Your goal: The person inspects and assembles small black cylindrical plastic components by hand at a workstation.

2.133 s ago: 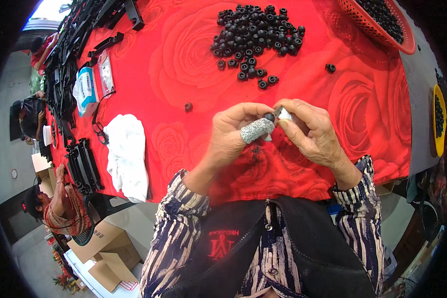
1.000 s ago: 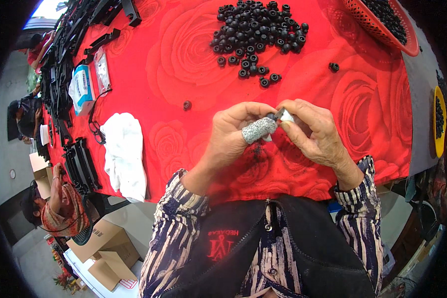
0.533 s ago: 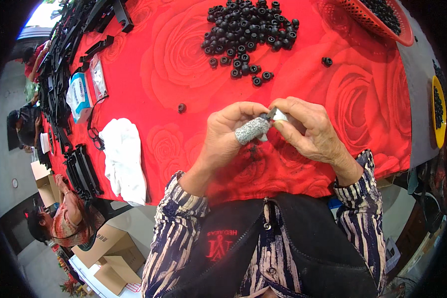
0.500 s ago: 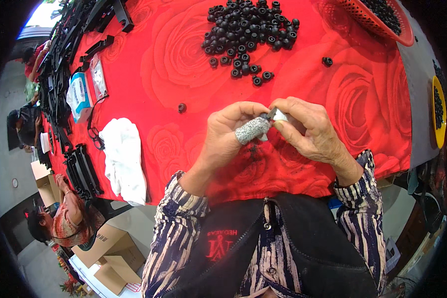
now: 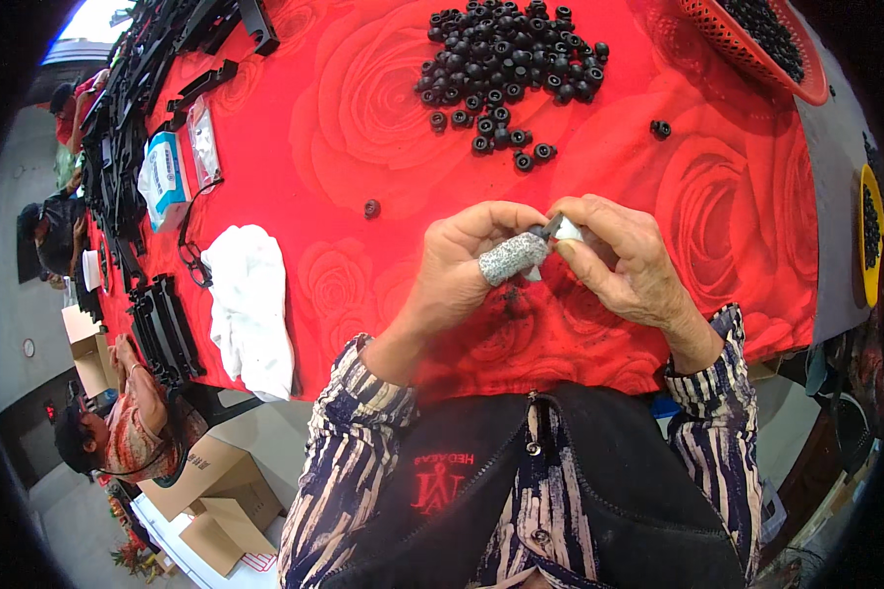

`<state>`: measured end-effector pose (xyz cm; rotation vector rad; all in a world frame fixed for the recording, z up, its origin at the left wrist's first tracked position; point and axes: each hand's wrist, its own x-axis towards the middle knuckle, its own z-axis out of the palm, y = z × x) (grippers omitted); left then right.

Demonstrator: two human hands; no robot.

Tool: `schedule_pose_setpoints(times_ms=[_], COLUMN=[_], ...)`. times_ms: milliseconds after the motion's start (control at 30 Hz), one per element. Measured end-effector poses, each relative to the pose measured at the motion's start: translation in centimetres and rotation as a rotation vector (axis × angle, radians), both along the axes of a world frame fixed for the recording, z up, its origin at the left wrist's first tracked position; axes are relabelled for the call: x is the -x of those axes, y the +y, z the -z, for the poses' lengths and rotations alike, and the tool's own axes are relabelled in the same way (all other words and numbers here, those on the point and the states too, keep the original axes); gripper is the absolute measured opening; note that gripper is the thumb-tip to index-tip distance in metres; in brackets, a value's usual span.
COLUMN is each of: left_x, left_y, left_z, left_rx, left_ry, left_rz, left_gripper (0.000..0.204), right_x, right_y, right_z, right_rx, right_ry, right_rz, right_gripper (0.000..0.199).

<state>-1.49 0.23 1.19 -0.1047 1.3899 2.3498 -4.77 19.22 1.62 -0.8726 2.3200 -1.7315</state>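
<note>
My left hand (image 5: 454,263) is closed in a pinch on a small black knob (image 5: 538,232), mostly covered by the fingers. A grey speckled sleeve (image 5: 506,259) wraps one of its fingers. Meeting it from the other side, my right hand (image 5: 624,257) pinches a small dark, thin-edged piece with white wrapping (image 5: 568,231) against the knob. What exactly this piece is does not show. Beyond my hands lies a heap of round black knobs (image 5: 511,59) with hollow ends. One loose knob (image 5: 371,208) sits to the left, and a couple of others (image 5: 661,129) to the right.
A red flowered cloth (image 5: 363,128) covers the table, with dark crumbs below my hands. A red basket (image 5: 756,54) and a yellow tray (image 5: 870,236) hold small black parts. At left are a white cloth (image 5: 250,314), a tissue pack (image 5: 164,182), black brackets (image 5: 118,147) and other people.
The view has shifted slightly, so the table things appear a little to the right and lower. Both hands keep their pinch, with hardly any visible change between them.
</note>
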Motion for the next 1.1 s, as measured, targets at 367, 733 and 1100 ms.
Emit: schedule_pose_setpoints(times_ms=[367,733,1100], left_x=[-0.2,-0.1,-0.4], left_y=[0.2,0.2,0.4], left_z=[0.3,0.2,-0.1], left_rx=[-0.03,0.039,0.004], left_ry=[0.021,0.034,0.042], left_rz=[-0.029,-0.012,-0.072], left_gripper=[0.025,0.024,0.023], right_x=[0.0,0.4,0.1], right_y=[-0.1,0.3,0.2], right_z=[0.4,-0.5,-0.7], right_rx=[0.009,-0.06,-0.052], right_ry=[0.061,0.01,-0.014], right_rz=[0.004,-0.044,-0.052], right_gripper=[0.022,0.021,0.02])
